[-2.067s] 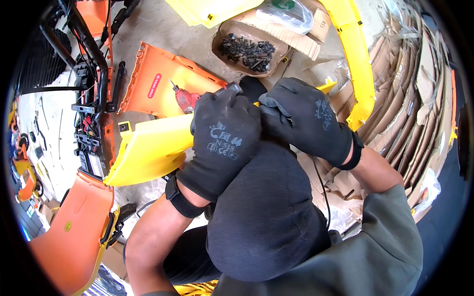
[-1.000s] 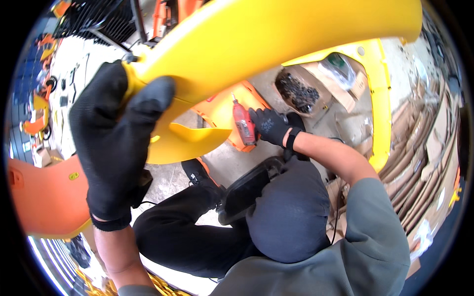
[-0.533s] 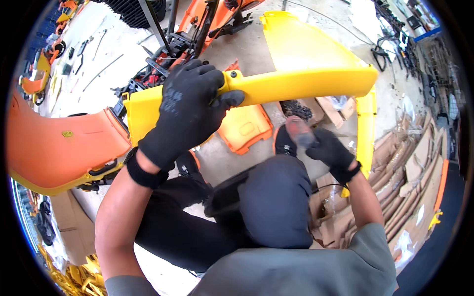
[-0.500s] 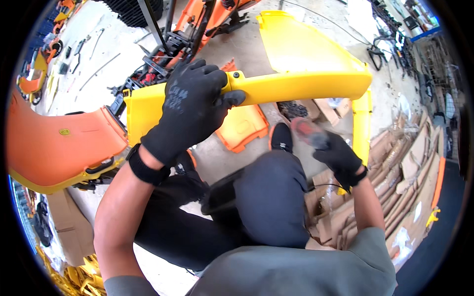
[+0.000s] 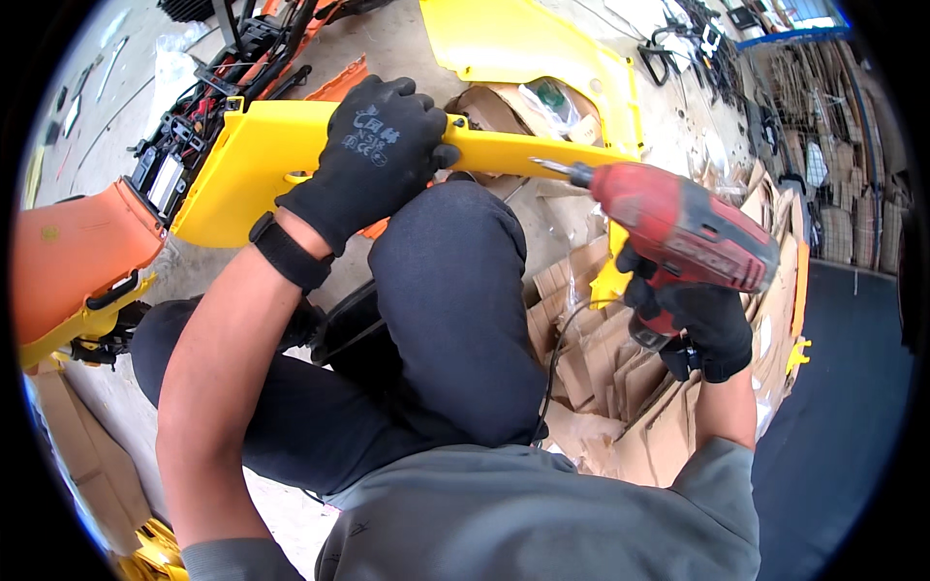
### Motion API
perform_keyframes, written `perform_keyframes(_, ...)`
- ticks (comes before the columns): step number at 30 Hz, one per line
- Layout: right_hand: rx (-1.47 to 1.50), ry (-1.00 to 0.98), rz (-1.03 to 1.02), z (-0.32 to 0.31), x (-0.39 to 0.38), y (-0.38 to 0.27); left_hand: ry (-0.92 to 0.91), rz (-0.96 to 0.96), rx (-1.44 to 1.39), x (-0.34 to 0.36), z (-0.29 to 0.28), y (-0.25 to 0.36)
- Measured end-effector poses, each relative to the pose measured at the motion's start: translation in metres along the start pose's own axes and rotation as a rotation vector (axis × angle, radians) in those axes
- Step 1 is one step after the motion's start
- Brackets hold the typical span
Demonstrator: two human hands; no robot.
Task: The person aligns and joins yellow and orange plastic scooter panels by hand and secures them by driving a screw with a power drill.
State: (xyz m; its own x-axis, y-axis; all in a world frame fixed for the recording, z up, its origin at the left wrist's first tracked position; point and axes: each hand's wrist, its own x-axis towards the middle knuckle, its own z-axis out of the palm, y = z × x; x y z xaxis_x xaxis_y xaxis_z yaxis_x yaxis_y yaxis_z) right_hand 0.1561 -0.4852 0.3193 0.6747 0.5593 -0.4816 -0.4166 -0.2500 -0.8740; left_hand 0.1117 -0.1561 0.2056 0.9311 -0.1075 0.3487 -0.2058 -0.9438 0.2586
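Note:
My left hand, in a black glove, is closed on the yellow plastic panel, which spans the view above my raised knee. A dark fastener shows on the panel just beside my fingers. In my right hand, also gloved, I grip a red and black cordless driver by its handle. The driver is held up at the right, its silver bit pointing left over the narrow arm of the panel, to the right of my left hand; whether it touches cannot be told.
An orange panel lies at left, near a black vehicle frame. Another yellow panel lies at the back beside a cardboard box with a bag. Folded cardboard is stacked at right, beside a dark mat.
My right hand has lifted the driver from the floor area up to the yellow panel's level. The panel has come down from its high position in the view, still gripped by my left hand.

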Motion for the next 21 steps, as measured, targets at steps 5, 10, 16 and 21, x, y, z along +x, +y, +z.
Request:
perform_keyframes(5, -0.266, -0.025, 0.157, 0.027, 0.032, -0.020, -0.021, 0.012, 0.017, -0.001, 0.001, -0.002)
perform_keyframes(10, -0.363, 0.009, 0.071, 0.031, 0.046, -0.027, -0.086, -0.038, -0.002, 0.001, 0.002, 0.000)
perform_keyframes(16, -0.346, -0.006, 0.120, 0.035, 0.056, -0.032, -0.098, -0.022, 0.013, 0.002, 0.006, -0.001)
perform_keyframes(21, -0.345, -0.008, 0.031, 0.029, 0.058, -0.023, -0.125, -0.068, 0.009, 0.003, 0.003, 0.001)
